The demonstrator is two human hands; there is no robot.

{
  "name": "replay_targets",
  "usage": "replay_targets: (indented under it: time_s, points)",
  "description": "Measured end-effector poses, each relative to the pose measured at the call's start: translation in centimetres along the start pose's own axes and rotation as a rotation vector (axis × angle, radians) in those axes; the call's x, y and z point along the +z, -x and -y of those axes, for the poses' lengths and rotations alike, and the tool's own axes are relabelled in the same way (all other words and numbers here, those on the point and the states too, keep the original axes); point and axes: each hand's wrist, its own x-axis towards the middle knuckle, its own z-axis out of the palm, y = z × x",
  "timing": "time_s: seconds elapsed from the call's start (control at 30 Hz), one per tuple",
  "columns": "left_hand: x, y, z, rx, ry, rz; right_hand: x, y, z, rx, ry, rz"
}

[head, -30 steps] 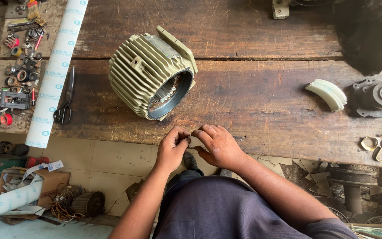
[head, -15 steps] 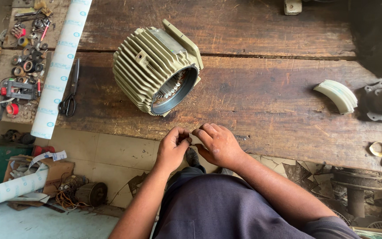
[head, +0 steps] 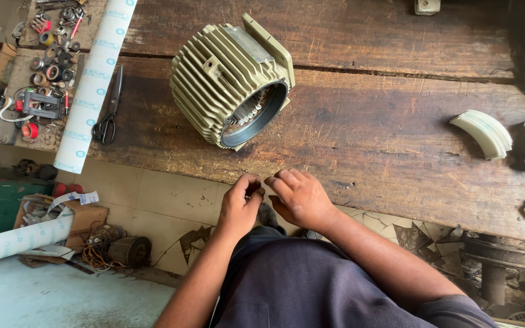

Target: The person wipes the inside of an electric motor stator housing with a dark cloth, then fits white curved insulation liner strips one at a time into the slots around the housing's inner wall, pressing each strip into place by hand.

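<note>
At the lower middle of the frame, both hands meet at the near edge of the wooden worktop (head: 396,140): the left hand (head: 240,205) has its grip narrowed, thumb and fingertips pinched on something too small to make out, and the right hand (head: 300,197) lies just beside it with fingers curled, its grip not clear enough to tell. Just above them, in the upper middle, a pale green finned motor housing (head: 223,76) lies on its side with its open end tilted toward the hands. Left of it lie black scissors (head: 109,109) and a long white roll (head: 95,79), and a stack of curved white pieces (head: 484,132) rests at the right.
</note>
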Motion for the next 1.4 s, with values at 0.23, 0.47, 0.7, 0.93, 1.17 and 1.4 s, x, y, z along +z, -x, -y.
replay_targets:
  time_s: [0.23, 0.47, 0.7, 0.93, 1.17, 1.4]
  points:
    - [-2.6, 0.5, -2.5, 0.269, -0.625, 0.164, -0.2, -0.9, 0.0, 0.604, -0.673, -0.037]
    - [-3.6, 1.2, -2.1, 0.263, -0.761, 0.245, 0.7, -1.9, 1.8, 0.280, -0.191, -0.044]
    - [-6.6, 1.9, -0.1, 0.314, -0.778, 0.249, 3.8, -3.0, 5.1, 0.337, -0.194, -0.061]
    - [-9.5, 1.5, 1.8, 0.299, -0.798, 0.318, 7.4, -4.7, 8.2, 0.343, 0.058, -0.111]
    - [-11.5, 1.0, 3.5, 0.297, -0.804, 0.431, 10.2, -5.0, 9.3, 0.355, 0.113, -0.110]
    - [-12.3, 0.4, 3.4, 0.277, -0.855, 0.569, 11.2, -5.2, 10.3, 0.290, 0.314, -0.051]
